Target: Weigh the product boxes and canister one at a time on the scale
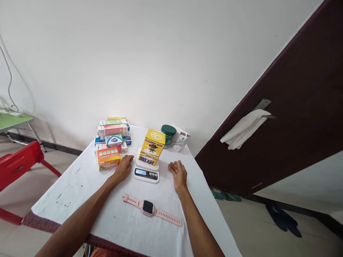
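Off to my right, the dark door (294, 125) is the biggest thing on screen, and it runs out of frame at the top and side; one white rag (245, 128) is draped over its handle. Next, the table (80, 200) under its white cover: the near edge is cut off at the bottom, so I can't see the front of it. The red chair (18, 162) on the left is only partly in shot.

On the table's far side, the boxes (112, 130) sit piled up. I count at least five, but the lower ones are masked by an oval pack, so no firm number from me. One orange box (108, 158) stands in front of the pile.

Centre table, one yellow carton (152, 146) stands upright on one scale (146, 174). The display is lit, but the digits are too small for me to read. Behind the carton, one green jar (168, 134) is half hidden.

Now the hands, two of them. The left hand (123, 167) lies palm down on the cover, fingers close together, just beside the scale's left edge and near the orange box, gripping nothing. The right hand (179, 173) rests on its edge just right of the scale, palm turned inward, fingers loosely curled and apart from the scale, holding nothing.

Nearest me, one pink watch (148, 207) lies flat between the forearms, strap stretched out.
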The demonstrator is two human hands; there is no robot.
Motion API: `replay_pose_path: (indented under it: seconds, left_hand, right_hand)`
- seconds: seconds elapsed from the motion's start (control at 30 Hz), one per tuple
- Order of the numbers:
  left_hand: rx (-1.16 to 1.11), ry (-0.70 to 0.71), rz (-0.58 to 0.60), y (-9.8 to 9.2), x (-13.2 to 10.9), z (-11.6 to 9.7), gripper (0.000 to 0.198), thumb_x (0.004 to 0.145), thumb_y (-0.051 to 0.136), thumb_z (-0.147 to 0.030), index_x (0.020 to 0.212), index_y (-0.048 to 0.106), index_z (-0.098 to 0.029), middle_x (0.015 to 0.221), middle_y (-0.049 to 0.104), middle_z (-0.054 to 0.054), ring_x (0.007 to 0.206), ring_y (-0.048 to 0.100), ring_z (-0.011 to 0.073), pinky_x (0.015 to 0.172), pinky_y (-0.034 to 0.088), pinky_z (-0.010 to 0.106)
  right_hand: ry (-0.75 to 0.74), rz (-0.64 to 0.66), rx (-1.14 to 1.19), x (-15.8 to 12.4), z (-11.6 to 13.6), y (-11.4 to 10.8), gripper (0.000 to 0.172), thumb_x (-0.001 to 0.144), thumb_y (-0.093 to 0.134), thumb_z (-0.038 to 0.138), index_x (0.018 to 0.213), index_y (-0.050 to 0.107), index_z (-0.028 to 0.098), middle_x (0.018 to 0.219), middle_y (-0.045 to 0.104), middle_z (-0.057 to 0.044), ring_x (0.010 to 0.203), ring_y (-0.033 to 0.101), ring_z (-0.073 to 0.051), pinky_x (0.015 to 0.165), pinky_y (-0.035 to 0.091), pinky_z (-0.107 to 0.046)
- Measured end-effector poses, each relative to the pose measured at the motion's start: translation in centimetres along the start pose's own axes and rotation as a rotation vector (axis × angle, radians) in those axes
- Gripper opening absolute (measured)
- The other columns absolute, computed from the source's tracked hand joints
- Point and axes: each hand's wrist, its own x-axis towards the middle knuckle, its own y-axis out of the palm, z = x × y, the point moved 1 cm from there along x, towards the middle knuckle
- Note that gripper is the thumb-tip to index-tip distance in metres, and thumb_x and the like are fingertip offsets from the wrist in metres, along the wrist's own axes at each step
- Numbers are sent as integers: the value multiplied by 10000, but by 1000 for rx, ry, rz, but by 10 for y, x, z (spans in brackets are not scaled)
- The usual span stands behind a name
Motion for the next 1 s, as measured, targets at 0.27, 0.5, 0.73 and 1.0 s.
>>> replay_pose_path:
  seconds: [0.27,0.5,0.73,1.0]
  left_hand:
    - [30,-7,18,-2,2,0,442,865,429,-45,1251,582,-198,1101,680,93,1030,697,219,943,616,453]
    - [43,-17,46,-3,3,-3,443,866,418,-36,1251,571,-192,1105,666,99,1052,694,224,962,601,447]
    - [47,3,39,-5,2,-5,441,874,424,-26,1258,572,-186,1121,670,101,1057,691,219,953,600,430]
    - [66,22,37,-6,5,0,437,867,441,-39,1254,574,-192,1120,677,97,1084,691,226,970,599,438]
  right_hand:
    - [-129,28,-191,-5,-3,-4,587,751,689,775,906,659,209,868,729,-55,767,723,-220,767,606,-382]
    - [-156,30,-245,-8,-4,-4,580,779,665,783,898,657,215,835,728,-47,760,722,-223,740,593,-377]
    - [-113,63,-234,-13,5,0,636,740,712,791,1015,653,221,1012,738,-86,981,726,-276,854,612,-428]
    - [-179,482,-340,-1,56,49,1098,590,946,576,1534,439,337,1681,400,-98,1585,312,-321,1264,309,-567]
